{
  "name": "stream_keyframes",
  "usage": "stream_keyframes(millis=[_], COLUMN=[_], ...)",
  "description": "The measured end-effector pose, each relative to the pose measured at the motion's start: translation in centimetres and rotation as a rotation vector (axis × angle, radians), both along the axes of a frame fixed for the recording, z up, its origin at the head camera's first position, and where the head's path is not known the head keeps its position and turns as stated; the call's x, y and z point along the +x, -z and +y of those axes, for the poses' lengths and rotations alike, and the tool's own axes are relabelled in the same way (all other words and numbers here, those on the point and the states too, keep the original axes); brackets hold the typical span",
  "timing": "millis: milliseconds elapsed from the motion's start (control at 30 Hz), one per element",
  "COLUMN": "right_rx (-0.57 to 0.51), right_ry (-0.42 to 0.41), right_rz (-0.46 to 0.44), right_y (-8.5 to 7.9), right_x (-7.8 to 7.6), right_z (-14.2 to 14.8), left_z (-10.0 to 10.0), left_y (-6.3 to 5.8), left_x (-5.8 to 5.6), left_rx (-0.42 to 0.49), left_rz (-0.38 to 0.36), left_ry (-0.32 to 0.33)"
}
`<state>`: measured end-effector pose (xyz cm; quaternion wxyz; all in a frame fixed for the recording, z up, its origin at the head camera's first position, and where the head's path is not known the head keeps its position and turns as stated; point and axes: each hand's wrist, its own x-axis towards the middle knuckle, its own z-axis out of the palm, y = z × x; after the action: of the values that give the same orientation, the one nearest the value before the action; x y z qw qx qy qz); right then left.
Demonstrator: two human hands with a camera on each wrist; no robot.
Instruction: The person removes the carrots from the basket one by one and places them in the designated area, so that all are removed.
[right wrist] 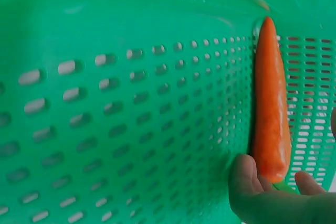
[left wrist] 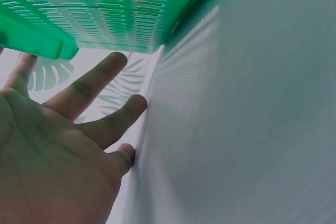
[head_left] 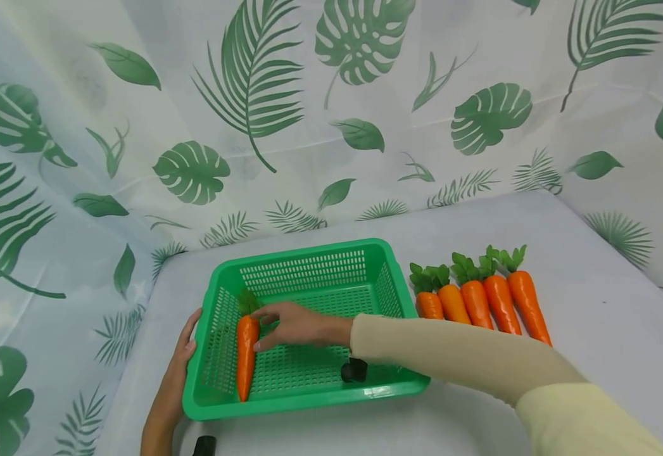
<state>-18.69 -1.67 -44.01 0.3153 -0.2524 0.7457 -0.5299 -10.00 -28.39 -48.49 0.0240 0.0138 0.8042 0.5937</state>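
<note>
One orange carrot with a green leafy top lies lengthwise at the left end of the green plastic basket. My right hand reaches into the basket from the right. Its thumb and fingers are spread near the carrot's leafy end; the right wrist view shows the thumb close beside the carrot, without a plain grip. At the basket's left outer side is my left hand, touching the rim. In the left wrist view its fingers stretch out straight below the perforated basket wall.
Several more carrots with leafy tops lie in a row on the white tabletop, right of the basket; my right sleeve covers some of their lower ends. Behind the table hangs a leaf-patterned curtain.
</note>
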Motion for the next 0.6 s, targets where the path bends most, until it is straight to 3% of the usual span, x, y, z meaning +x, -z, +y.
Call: stream_keyframes(millis=[267, 600], right_rx=[-0.02, -0.096], right_ry=[0.052, 0.106], right_rz=[-0.019, -0.125], right_y=[0.5, 0.7], right_x=[0.4, 0.2], right_z=[-1.4, -2.4], left_z=[-0.1, 0.0], left_y=[-0.2, -0.3], left_x=[0.2, 0.2], left_rx=[0.018, 0.012], left_rz=[-0.003, -0.005], left_ry=[0.004, 0.003])
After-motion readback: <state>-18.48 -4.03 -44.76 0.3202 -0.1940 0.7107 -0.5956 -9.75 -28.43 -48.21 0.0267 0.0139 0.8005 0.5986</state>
